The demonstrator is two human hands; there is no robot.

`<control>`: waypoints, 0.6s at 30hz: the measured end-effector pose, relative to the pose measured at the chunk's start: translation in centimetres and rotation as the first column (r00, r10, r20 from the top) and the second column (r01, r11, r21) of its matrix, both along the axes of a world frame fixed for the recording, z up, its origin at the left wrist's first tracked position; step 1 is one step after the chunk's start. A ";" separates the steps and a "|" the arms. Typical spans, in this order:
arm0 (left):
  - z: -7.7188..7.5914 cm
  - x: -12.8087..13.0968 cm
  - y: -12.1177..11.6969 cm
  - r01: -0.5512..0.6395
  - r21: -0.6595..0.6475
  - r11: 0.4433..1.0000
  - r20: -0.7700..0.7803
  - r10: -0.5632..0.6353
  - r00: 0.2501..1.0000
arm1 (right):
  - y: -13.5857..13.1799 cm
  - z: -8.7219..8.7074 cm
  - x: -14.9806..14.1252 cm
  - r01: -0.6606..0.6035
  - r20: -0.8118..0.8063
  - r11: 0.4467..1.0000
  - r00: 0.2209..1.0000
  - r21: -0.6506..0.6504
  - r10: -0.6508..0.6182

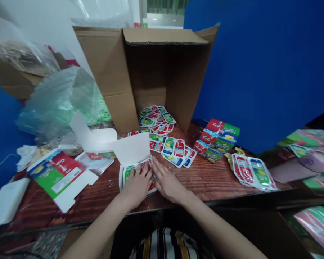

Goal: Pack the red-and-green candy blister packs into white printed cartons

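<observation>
One small open carton (132,149): thin matte white card, a shallow box with its flap raised toward the back; it sits by the front edge of the desk, about midway along.
Packs inside (127,172): shiny, rounded, red and green, lying in the carton and partly covered by fingers.
Desk (201,183): reddish-brown surface with dark streaked grain and a slight sheen.
Big cardboard box (110,79): stiff brown corrugated board, its mouth facing the front edge, standing toward the back of the desk.
Loose packs (169,145): flat, glossy, white-rimmed, heaped in the mouth of the big box and spilling toward the middle of the desk.
Printed cartons (217,140): closed red-and-green blocks with crisp corners, right of the loose packs.
Wrapped packs (252,172): glossy, with clear film, near the front edge toward the right end.
Flattened carton (61,172): smooth printed card with white tabs, on the left part of the desk.
White device (8,201): smooth, round-cornered slab at the front left corner.
Plastic bags (67,93): crinkled, translucent, bulging at the back left.
Left grip (139,184): fingers spread and curved, tips resting on the packs inside.
Right grip (167,181): fingers straight and close together, laid against the carton's right side; whether the thumb pinches the card, I cannot tell.
</observation>
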State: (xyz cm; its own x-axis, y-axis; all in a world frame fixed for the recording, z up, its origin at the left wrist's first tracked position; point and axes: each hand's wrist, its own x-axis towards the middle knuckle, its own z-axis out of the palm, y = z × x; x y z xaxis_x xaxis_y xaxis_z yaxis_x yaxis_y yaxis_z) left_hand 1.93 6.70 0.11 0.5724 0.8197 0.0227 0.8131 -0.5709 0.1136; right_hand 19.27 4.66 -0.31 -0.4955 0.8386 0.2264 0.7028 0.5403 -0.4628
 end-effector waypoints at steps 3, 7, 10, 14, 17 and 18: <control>0.0 -0.1 0.2 0.003 -0.026 1.000 -0.009 -0.004 1.000 | 0.0 0.6 0.1 -0.042 0.059 0.999 0.997 -0.019 0.043; 0.7 -1.2 0.6 0.052 -0.129 0.990 0.088 -0.041 0.995 | -0.1 0.9 0.0 -0.084 0.072 0.996 0.994 -0.030 0.086; 1.7 -2.6 0.5 0.112 -0.118 0.987 0.308 -0.071 0.949 | 0.0 0.9 0.2 -0.129 0.009 0.989 0.991 -0.078 0.130; 2.3 -4.5 -0.5 -0.291 0.016 0.956 0.727 0.189 0.660 | 0.5 0.3 0.5 -0.111 -0.227 0.984 0.971 -0.140 0.077; 1.0 -5.4 -1.1 -0.631 -0.156 0.760 0.855 0.424 0.299 | 1.3 -0.6 0.5 -0.083 -0.394 0.977 0.919 -0.196 -0.001; 0.3 -5.6 -1.3 -0.607 -0.258 0.751 0.852 0.473 0.223 | 1.6 -0.8 0.5 -0.087 -0.435 0.972 0.900 -0.220 -0.018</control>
State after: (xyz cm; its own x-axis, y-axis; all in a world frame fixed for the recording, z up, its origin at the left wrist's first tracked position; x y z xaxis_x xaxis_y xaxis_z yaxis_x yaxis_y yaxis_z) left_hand -3.65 5.43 0.43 -0.3874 0.8763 0.2866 0.4412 -0.0968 0.8922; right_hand 19.74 6.25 -1.10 -0.4221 0.8773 0.2284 0.3885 0.4027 -0.8288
